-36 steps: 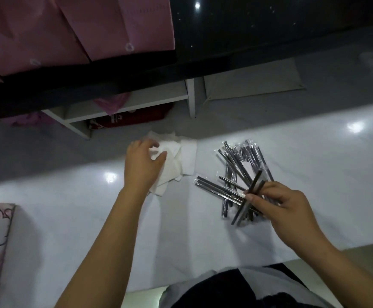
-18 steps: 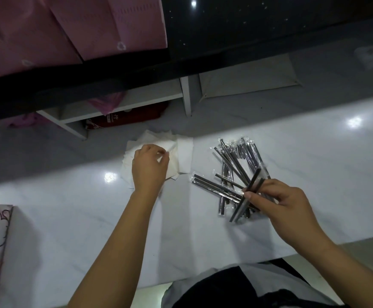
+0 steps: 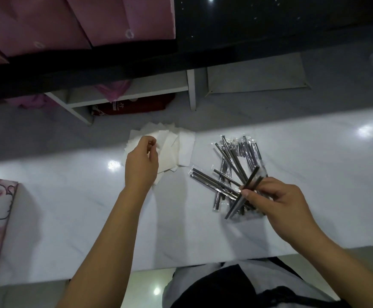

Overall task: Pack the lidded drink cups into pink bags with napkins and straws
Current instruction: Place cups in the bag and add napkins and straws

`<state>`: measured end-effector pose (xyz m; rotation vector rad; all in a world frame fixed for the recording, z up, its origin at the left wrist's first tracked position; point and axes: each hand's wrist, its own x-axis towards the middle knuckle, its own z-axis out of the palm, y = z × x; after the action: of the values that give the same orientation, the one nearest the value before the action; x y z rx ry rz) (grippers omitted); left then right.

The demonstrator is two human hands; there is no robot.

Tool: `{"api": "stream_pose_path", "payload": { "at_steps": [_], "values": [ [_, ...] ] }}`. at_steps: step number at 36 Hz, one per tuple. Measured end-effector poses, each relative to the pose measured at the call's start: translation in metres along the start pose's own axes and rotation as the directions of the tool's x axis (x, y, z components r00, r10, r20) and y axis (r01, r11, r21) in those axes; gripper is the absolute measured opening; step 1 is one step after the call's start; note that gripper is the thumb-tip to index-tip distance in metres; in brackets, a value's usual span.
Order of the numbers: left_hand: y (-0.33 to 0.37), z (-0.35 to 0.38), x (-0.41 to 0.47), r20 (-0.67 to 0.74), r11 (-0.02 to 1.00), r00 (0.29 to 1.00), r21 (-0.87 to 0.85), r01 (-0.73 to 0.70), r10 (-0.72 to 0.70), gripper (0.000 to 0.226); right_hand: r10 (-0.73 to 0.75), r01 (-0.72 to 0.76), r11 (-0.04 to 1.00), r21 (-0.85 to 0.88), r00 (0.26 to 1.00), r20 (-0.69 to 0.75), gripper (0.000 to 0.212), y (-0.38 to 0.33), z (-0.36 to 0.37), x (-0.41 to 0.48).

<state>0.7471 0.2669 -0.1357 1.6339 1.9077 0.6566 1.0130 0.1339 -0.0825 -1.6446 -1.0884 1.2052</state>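
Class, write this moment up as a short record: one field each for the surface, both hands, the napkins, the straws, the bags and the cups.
Surface: white counter
Left hand: fingers curled on the napkins, apparently pinching the top sheet
Right hand: pinches two wrapped straws that cross over the straw pile
Straw pile: loose, criss-crossed, right of the napkins
Pink bags: beyond the counter, top left
Cups: none in view
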Motion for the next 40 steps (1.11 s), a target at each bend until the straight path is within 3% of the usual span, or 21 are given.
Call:
{"api": "stream_pose_path", "payload": {
  "at_steps": [2, 4, 11, 14, 19, 22, 26, 29, 33, 36, 40],
  "values": [
    [0.002, -0.004, -0.013, 0.025, 1.0, 1.0, -0.015, -0.003, 0.004, 0.024, -0.01, 0.01, 1.0, 0.007, 1.0, 0.003, 0.032, -0.002, -0.004, 0.0],
    [0.001, -0.007, -0.031, 0.02, 0.999, 0.999, 0.016, -0.028, 0.028, 0.03, -0.004, 0.004, 1.0, 0.021, 1.0, 0.011, 0.021, -0.004, -0.008, 0.002],
    [-0.006, -0.012, -0.116, -0.137, 0.992, 0.99, 0.119, -0.03, 0.046, 0.024, 0.029, -0.032, 0.999, 0.04, 0.997, 0.078, 0.006, -0.005, -0.02, 0.009],
    [0.003, -0.017, -0.14, -0.146, 0.996, 0.985, -0.012, 0.089, -0.09, 0.036, 0.045, -0.059, 0.993, 0.1, 0.989, 0.141, 0.01, -0.012, -0.023, 0.013],
    [0.02, -0.027, -0.159, 0.015, 0.954, 0.986, -0.25, 0.164, -0.166, 0.041, 0.104, -0.153, 0.98, 0.129, 0.941, 0.322, 0.012, -0.028, -0.03, 0.019],
    [0.036, -0.03, -0.163, 0.081, 0.943, 0.981, -0.271, 0.193, -0.177, 0.038, 0.145, -0.231, 0.962, 0.149, 0.887, 0.437, 0.012, -0.035, -0.036, 0.022],
    [0.063, -0.037, -0.166, 0.051, 0.909, 0.983, -0.374, 0.181, -0.175, 0.032, 0.143, -0.264, 0.954, 0.14, 0.816, 0.56, 0.021, -0.039, -0.042, 0.021],
    [0.088, -0.037, -0.169, 0.071, 0.851, 0.98, -0.487, 0.198, -0.187, 0.014, 0.122, -0.28, 0.948, 0.149, 0.756, 0.643, 0.02, -0.041, -0.047, 0.019],
    [0.121, -0.037, -0.176, 0.188, 0.756, 0.979, -0.63, 0.179, -0.075, 0.016, 0.073, -0.294, 0.934, 0.204, 0.715, 0.696, 0.025, -0.047, -0.052, 0.017],
    [0.135, -0.029, -0.177, 0.219, 0.739, 0.975, -0.651, 0.177, -0.041, 0.02, 0.053, -0.304, 0.918, 0.254, 0.729, 0.682, 0.024, -0.053, -0.054, 0.015],
    [0.146, -0.011, -0.177, 0.219, 0.735, 0.971, -0.644, 0.215, -0.092, 0.017, 0.147, -0.383, 0.872, 0.305, 0.799, 0.583, 0.027, -0.047, -0.054, 0.017]
  ]
}}
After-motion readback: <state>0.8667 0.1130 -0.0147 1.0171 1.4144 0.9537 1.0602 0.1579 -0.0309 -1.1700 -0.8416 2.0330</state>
